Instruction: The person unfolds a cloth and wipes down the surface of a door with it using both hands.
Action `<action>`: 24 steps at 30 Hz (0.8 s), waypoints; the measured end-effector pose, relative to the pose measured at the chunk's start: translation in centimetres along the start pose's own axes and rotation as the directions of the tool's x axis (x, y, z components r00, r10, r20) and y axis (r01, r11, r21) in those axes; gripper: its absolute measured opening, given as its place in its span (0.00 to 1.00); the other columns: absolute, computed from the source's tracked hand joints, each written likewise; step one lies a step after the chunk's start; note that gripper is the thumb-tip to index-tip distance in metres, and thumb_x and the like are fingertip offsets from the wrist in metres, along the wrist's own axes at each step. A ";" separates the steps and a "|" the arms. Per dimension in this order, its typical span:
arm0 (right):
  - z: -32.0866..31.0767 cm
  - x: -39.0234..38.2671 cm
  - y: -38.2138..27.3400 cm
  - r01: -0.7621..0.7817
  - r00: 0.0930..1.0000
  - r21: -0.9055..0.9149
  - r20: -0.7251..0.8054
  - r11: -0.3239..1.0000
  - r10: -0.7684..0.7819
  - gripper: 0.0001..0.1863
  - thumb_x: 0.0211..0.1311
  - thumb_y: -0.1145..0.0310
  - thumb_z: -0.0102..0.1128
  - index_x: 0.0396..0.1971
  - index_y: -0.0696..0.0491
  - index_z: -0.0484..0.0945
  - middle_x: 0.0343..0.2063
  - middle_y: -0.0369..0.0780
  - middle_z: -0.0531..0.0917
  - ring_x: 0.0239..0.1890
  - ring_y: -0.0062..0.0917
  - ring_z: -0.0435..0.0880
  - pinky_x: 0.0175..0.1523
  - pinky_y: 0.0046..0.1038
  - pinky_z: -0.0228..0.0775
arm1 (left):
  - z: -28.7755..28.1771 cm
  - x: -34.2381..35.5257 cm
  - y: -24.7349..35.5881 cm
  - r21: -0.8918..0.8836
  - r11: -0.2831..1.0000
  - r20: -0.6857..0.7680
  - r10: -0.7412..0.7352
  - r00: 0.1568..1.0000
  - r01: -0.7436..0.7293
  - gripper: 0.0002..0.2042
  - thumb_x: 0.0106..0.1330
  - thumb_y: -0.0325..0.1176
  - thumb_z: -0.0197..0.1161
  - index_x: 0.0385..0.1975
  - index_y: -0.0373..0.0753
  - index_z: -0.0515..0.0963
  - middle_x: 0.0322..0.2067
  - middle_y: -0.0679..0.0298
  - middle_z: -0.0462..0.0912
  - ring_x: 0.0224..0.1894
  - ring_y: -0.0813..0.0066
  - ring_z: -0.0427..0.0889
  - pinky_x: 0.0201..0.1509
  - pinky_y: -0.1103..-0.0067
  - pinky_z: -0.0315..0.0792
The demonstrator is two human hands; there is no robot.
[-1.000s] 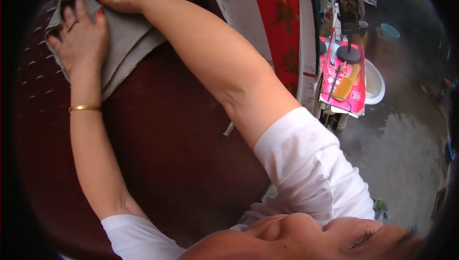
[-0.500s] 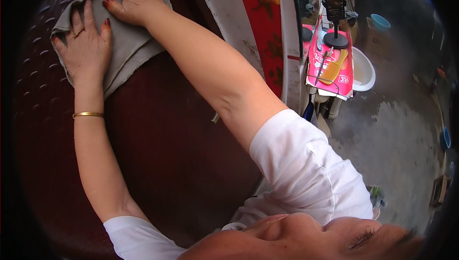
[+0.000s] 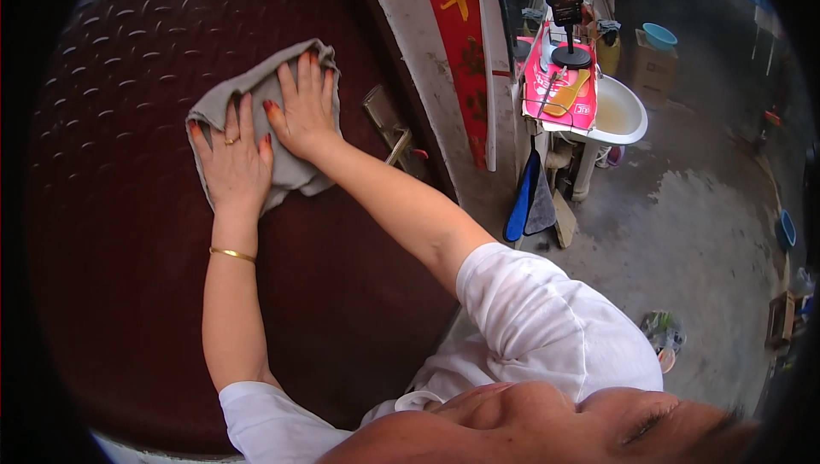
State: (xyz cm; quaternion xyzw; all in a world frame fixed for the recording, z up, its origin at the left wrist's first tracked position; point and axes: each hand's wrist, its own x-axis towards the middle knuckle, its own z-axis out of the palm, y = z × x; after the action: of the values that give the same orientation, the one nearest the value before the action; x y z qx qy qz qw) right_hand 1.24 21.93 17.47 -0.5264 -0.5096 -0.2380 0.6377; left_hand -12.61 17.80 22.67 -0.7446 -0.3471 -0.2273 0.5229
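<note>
A grey cloth lies spread against a dark red door with a raised tread pattern. My left hand presses flat on the cloth's left part, its fingers stretched out; a ring and a gold bracelet show on that arm. Higher up and to the right, my right hand also rests flat on the cloth with fingers extended. Both hands are open, and the cloth's edge folds over near the left fingertips. A metal door handle sits just right of my right hand and apart from it.
Right of the door runs a white frame with a red paper strip. Farther right, a phone on a stand and a yellow comb are on a pink-covered shelf beside a white washbasin. Blue and grey brush-like items hang below.
Both hands and the cloth have shifted right and nearer in the picture, staying flat against the door. The view has shifted too, and the door handle now shows more fully.
</note>
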 end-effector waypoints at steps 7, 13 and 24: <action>0.0 -12.3 -4.5 0.023 0.983 0.048 0.179 0.999 -0.031 0.36 0.56 0.58 0.56 0.63 0.57 0.56 0.65 0.59 0.46 0.68 0.55 0.42 0.68 0.56 0.30 | 0.8 -13.2 -0.6 -0.081 0.996 0.046 -0.032 0.998 0.036 0.32 0.60 0.48 0.58 0.64 0.47 0.60 0.61 0.67 0.62 0.63 0.62 0.61 0.70 0.55 0.44; 0.0 -19.4 -7.3 0.179 0.926 0.067 0.327 0.982 -0.191 0.37 0.50 0.60 0.61 0.61 0.53 0.60 0.63 0.59 0.50 0.67 0.55 0.45 0.66 0.60 0.33 | 1.6 -23.2 -1.0 -0.160 0.962 0.137 -0.201 0.970 0.222 0.32 0.57 0.44 0.61 0.62 0.44 0.61 0.59 0.61 0.64 0.65 0.57 0.59 0.67 0.48 0.45; 0.5 -6.1 -12.2 0.445 0.881 0.123 0.117 0.887 -0.458 0.37 0.51 0.54 0.61 0.62 0.49 0.62 0.63 0.60 0.52 0.65 0.55 0.49 0.64 0.62 0.36 | -0.3 -15.9 -7.8 0.007 0.925 -0.142 -0.375 0.916 0.380 0.36 0.57 0.50 0.60 0.66 0.49 0.58 0.62 0.58 0.58 0.58 0.62 0.66 0.64 0.47 0.48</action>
State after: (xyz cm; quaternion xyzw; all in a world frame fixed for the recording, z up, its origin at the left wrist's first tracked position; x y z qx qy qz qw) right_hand -11.41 16.90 17.20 -0.3786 -0.6728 -0.3177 0.5505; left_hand -28.93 14.71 16.45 -0.6370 -0.4511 -0.3687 0.5048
